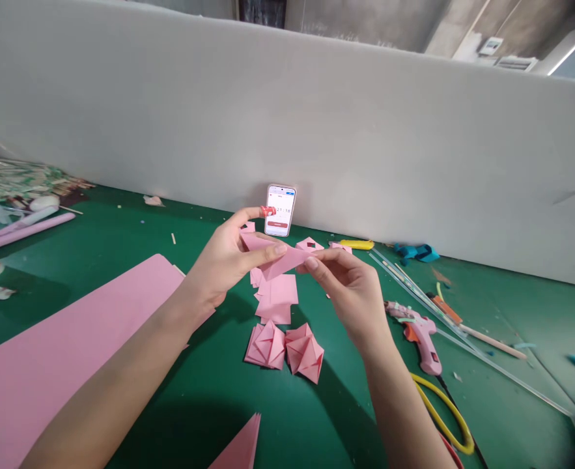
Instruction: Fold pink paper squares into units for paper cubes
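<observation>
A folded piece of pink paper (282, 262) is held up above the table between both hands. My left hand (226, 257) pinches its left part with the thumb on top, and a red wrapping circles one raised finger. At the paper's right tip, my right hand (348, 286) grips it between thumb and fingertips. Below lie two folded pink paper shapes, a left one (266, 345) and a right one (305, 352), side by side. Just behind them are flat pink paper squares (277, 296), partly hidden by the held piece.
Large pink sheets (96, 332) cover the left of the green table (194, 417). A phone (280, 210) leans on the white partition (287, 124). To the right lie a pink glue gun (421, 335), a yellow cutter (357, 245), clear sticks and a yellow loop (446, 417).
</observation>
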The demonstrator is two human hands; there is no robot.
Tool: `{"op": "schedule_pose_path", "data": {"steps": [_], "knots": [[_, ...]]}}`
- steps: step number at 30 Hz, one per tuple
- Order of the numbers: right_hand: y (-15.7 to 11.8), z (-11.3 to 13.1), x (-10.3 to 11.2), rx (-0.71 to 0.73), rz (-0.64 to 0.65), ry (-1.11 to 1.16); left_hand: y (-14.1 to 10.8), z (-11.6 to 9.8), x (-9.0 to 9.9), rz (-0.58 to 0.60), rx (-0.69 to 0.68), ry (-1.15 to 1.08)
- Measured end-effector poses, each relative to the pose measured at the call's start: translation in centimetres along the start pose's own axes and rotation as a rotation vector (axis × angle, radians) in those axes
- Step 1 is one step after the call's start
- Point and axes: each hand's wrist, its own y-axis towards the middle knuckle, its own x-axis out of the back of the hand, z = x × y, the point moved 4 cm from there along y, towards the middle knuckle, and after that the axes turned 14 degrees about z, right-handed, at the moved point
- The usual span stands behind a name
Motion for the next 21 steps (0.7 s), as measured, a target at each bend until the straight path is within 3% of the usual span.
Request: {"op": "schedule_pose_path", "data": {"steps": [7,13,21], "knots": [[0.0,0.2,0.1,-0.012,-0.078,0.059,-0.2,0.0,-0.2,0.025,0.064,0.095],[0.0,-0.2,0.5,-0.05,-0.175,0.093,0.1,0.0,-0.4,0.034,0.023,0.057],[0.0,0.1,-0.5,0.048,0.045,-0.138,0.0,0.1,0.1,-0.018,0.015,0.101]]}}
